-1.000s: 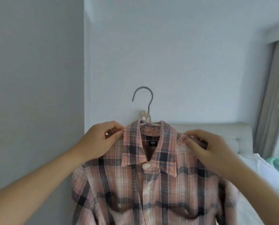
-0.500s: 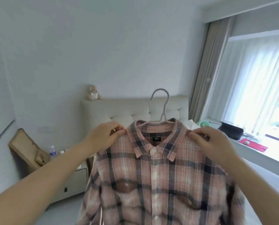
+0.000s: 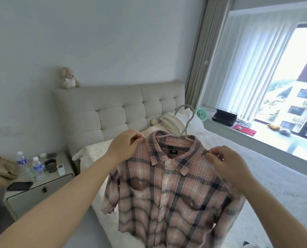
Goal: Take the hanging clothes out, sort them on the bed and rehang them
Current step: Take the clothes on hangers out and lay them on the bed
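Note:
A pink and navy plaid shirt (image 3: pixel 168 194) hangs on a pale hanger (image 3: pixel 185 122) in front of me, above the near part of the bed (image 3: pixel 267 172). My left hand (image 3: pixel 125 146) pinches the shirt's left shoulder beside the collar. My right hand (image 3: pixel 227 163) pinches the right shoulder. The hanger's hook sticks up free behind the collar. The shirt is buttoned and its lower hem runs out of view.
A padded headboard (image 3: pixel 120 108) with a teddy bear (image 3: pixel 68 78) on top stands behind the bed. Folded cream fabric (image 3: pixel 170 122) and pillows lie at the bed's head. A nightstand (image 3: pixel 36 187) with bottles sits at the left. A window ledge (image 3: pixel 256 138) runs along the right.
I have turned right from the bare wall toward the bed, carrying the shirt on its hanger with both hands. The grip on the shoulders is unchanged.

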